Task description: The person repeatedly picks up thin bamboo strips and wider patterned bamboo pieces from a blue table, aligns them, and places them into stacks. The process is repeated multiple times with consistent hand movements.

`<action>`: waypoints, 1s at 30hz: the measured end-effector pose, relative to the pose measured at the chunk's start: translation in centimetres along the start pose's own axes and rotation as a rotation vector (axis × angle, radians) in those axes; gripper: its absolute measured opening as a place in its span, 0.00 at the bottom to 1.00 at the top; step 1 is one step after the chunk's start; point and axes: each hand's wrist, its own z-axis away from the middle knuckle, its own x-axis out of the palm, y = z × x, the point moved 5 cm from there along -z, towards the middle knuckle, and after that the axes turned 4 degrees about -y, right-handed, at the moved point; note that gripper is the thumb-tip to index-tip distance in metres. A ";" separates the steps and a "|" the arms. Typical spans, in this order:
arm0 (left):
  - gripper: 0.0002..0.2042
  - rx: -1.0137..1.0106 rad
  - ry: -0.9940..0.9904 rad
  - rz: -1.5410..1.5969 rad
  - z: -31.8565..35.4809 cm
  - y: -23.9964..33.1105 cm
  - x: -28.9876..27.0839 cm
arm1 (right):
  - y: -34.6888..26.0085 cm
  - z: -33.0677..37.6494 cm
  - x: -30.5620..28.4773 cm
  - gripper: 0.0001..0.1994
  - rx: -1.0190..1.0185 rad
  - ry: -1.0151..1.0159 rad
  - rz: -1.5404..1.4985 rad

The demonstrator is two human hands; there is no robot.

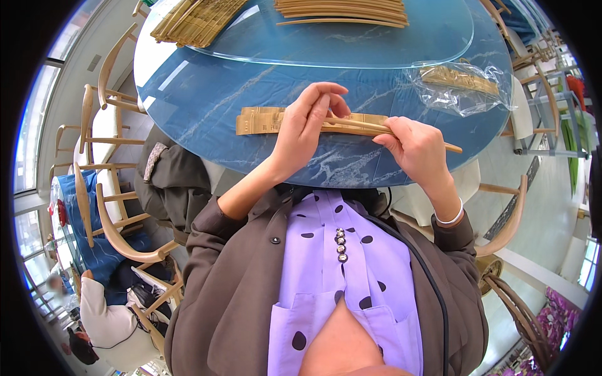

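A pair of light wooden chopsticks lies slanted across the front of the blue table, the ends to the right a little nearer me. My right hand grips them between thumb and fingers, and their ends stick out past its palm. At the other end my left hand has its fingers curled close about the chopsticks; its exact grip is partly hidden. Beneath both hands rests a flat strip of printed tan paper sleeves, reaching out to the left of my left hand.
On the raised glass turntable are a pile of tan sleeved chopsticks and a stack of bare chopsticks. A clear plastic bag with more paper sleeves sits at the right. Wooden chairs and a seated person are off to the left.
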 end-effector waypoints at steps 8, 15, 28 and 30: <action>0.14 0.024 0.040 0.104 -0.1 -1.0 2.3 | -1.1 1.8 0.3 0.15 0.007 -0.016 0.067; 0.15 0.079 -0.245 -0.234 -1.4 0.5 4.5 | -0.9 3.1 -1.2 0.14 0.040 -0.004 0.112; 0.19 0.421 -0.348 -1.081 -1.7 -2.3 4.3 | 3.9 5.1 -2.3 0.10 0.429 0.078 -0.099; 0.18 0.396 -0.359 -1.065 -1.8 -2.5 4.2 | 3.9 5.1 -1.9 0.10 0.443 0.076 -0.129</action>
